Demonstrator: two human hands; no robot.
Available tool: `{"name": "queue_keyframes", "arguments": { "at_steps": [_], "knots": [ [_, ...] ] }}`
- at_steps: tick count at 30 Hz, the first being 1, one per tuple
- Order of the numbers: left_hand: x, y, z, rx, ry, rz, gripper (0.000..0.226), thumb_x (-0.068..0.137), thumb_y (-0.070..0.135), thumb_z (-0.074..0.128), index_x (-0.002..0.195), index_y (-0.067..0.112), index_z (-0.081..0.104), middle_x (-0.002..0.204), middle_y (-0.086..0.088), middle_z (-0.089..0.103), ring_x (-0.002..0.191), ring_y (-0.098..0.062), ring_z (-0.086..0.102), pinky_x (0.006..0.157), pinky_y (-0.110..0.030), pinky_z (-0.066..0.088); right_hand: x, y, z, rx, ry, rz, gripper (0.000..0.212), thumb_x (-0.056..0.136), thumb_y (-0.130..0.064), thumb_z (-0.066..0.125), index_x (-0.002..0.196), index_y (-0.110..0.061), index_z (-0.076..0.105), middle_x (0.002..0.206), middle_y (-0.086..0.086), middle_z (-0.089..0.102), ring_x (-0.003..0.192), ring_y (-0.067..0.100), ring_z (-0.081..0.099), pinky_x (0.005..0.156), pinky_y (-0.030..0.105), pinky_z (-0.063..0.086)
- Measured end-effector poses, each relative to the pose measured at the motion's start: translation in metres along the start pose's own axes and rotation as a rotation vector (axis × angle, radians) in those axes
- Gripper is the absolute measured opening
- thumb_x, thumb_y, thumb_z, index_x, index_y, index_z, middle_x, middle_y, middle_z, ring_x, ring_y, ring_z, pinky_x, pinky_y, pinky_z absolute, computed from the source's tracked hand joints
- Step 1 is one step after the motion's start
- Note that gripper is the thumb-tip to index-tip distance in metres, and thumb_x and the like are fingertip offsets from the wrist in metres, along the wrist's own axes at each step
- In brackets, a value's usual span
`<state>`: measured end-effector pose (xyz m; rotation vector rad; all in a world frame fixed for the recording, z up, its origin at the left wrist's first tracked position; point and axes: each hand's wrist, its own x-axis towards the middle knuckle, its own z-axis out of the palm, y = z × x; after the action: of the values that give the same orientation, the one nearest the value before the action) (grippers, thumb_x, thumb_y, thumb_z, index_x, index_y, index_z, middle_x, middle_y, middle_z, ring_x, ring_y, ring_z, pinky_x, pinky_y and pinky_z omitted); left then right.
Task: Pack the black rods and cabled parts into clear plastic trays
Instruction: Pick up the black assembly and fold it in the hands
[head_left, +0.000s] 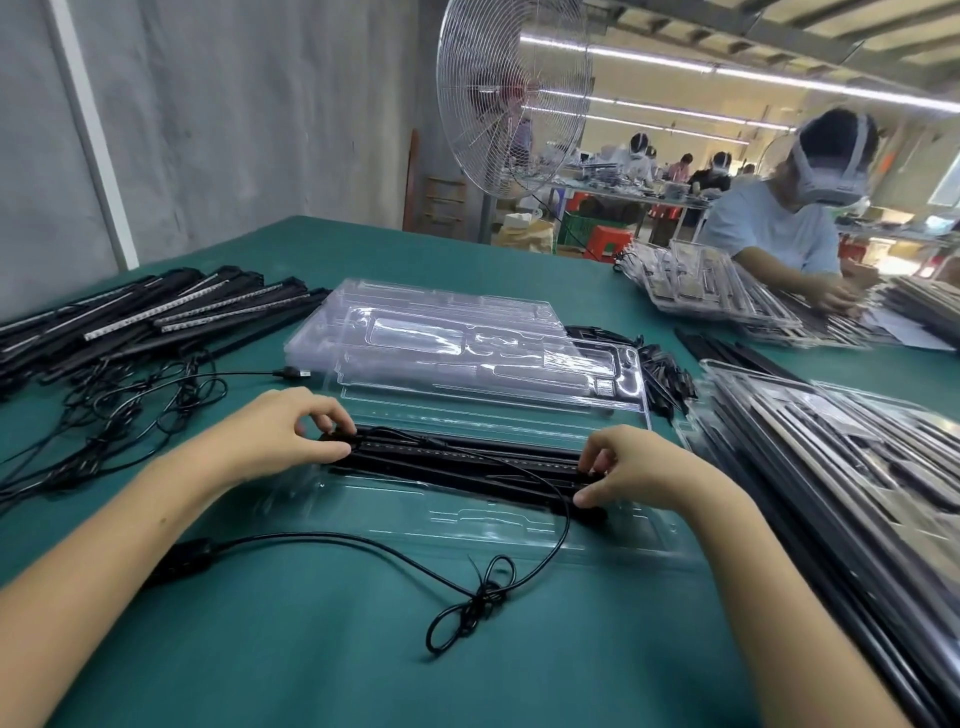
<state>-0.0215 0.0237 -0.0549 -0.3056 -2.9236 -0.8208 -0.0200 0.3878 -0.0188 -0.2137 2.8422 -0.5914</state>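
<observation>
A clear plastic tray (467, 525) lies on the green table in front of me. Black rods (457, 460) lie lengthwise in its far channels. My left hand (280, 431) grips the rods' left end with curled fingers. My right hand (634, 467) pinches their right end. A black cable (550, 493) runs from the rods over the tray's near side to a tied bundle (478, 603) on the table, then on to a black plug (182, 558) under my left forearm.
A stack of clear trays (415, 332) sits behind the working tray. Loose rods (130, 317) and tangled cables (114, 405) lie at the left. Packed trays (852, 457) pile up at the right. Another person (779, 228) works at the far right; a fan (511, 98) stands behind.
</observation>
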Motion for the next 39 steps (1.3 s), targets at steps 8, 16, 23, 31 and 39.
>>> {"name": "queue_keyframes", "arguments": {
  "at_steps": [8, 16, 23, 31, 39],
  "knots": [
    [-0.002, 0.005, 0.004, 0.090, 0.018, 0.017, 0.013, 0.083, 0.044, 0.063, 0.080, 0.055, 0.057, 0.090, 0.029, 0.058, 0.089, -0.001, 0.044, 0.082, -0.031, 0.044, -0.003, 0.000, -0.004, 0.012, 0.045, -0.018, 0.010, 0.080, -0.020, 0.073, 0.084, -0.022, 0.064, 0.084, -0.007, 0.063, 0.078, 0.010, 0.060, 0.068, 0.023, 0.051],
    [-0.003, 0.013, 0.018, 0.082, 0.074, -0.078, 0.014, 0.082, 0.049, 0.063, 0.083, 0.041, 0.052, 0.092, 0.015, 0.049, 0.099, -0.013, 0.037, 0.086, -0.031, 0.035, -0.005, 0.018, -0.018, 0.157, 0.301, 0.200, 0.012, 0.086, -0.001, 0.059, 0.082, -0.009, 0.066, 0.069, 0.003, 0.063, 0.057, 0.013, 0.058, 0.047, 0.020, 0.045],
    [-0.004, 0.012, 0.016, 0.058, 0.055, -0.127, 0.018, 0.083, 0.044, 0.065, 0.085, 0.041, 0.048, 0.097, 0.009, 0.047, 0.104, -0.014, 0.036, 0.090, -0.032, 0.035, -0.002, 0.025, -0.015, 0.173, 0.195, 0.249, 0.013, 0.083, 0.000, 0.066, 0.073, -0.009, 0.067, 0.067, 0.004, 0.061, 0.058, 0.013, 0.054, 0.055, 0.019, 0.046],
    [-0.006, 0.014, 0.012, 0.053, 0.098, -0.074, 0.020, 0.076, 0.044, 0.073, 0.080, 0.037, 0.055, 0.090, 0.013, 0.057, 0.098, -0.015, 0.050, 0.085, -0.033, 0.044, -0.003, 0.023, -0.009, 0.146, 0.232, 0.191, 0.020, 0.079, 0.012, 0.060, 0.082, -0.005, 0.070, 0.078, 0.008, 0.066, 0.072, 0.018, 0.059, 0.068, 0.023, 0.046],
    [-0.006, 0.018, 0.011, 0.152, 0.046, -0.024, 0.017, 0.082, 0.043, 0.067, 0.086, 0.037, 0.052, 0.096, 0.009, 0.057, 0.099, -0.017, 0.047, 0.088, -0.035, 0.043, -0.002, 0.024, -0.007, 0.084, 0.241, 0.200, 0.018, 0.082, 0.005, 0.061, 0.075, -0.010, 0.068, 0.079, 0.008, 0.066, 0.072, 0.017, 0.060, 0.062, 0.022, 0.049]
  ]
}}
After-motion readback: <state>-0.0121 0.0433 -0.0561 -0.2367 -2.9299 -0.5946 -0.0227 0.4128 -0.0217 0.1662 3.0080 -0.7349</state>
